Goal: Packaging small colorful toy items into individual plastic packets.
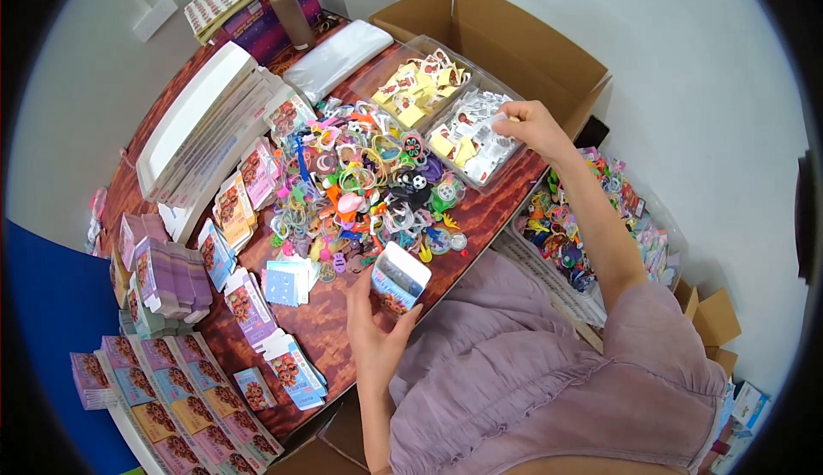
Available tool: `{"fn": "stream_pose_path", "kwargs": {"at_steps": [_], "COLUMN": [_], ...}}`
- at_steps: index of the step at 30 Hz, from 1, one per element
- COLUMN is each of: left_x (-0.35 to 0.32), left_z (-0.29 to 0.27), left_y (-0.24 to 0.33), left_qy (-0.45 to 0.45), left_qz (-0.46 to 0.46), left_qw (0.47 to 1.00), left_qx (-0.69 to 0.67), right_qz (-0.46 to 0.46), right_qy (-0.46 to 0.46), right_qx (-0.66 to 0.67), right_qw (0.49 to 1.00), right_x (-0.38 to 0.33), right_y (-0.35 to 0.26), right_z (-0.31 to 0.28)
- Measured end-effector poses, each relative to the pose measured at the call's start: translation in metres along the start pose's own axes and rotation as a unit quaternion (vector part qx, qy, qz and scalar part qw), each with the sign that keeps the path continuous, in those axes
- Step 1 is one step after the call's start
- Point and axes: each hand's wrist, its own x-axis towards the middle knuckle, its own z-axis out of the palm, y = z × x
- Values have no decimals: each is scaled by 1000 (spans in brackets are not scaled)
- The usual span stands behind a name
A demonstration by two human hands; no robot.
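My left hand [377, 342] grips a small blue printed carton [398, 281], its top flap open and its mouth tilted up, at the table's near edge. Further off to the right, my right hand [533, 125] is closed in a pinch over a clear plastic tray [485, 185]. A small white piece shows at its fingertips, too small to name for certain. Many small white printed slips [471, 132] fill that tray. Beside it, a second compartment holds yellow and white printed pieces [420, 85]. A heap of colourful small toys and bands [360, 179] lies between the hands.
Flat cartons [249, 308] and stacks of purple cartons [167, 278] stand at the left, above printed carton rows [184, 389]. White trays [201, 123] are stacked behind. A large cardboard box [523, 38] sits at the back; a bin of toys [591, 218] stands below my right arm.
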Motion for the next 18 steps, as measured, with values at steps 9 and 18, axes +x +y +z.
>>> {"fn": "stream_pose_path", "kwargs": {"at_steps": [9,18], "left_x": [-1,-38], "left_z": [15,0], "left_y": [-18,-39], "left_qy": [38,146], "left_qz": [69,21], "left_qw": [984,970], "left_qx": [158,191], "right_qz": [-5,-97], "right_qy": [-153,-201], "right_qx": [86,11], "right_qw": [985,975], "right_x": [-51,-94], "right_y": [-48,-64], "right_z": [87,186]}}
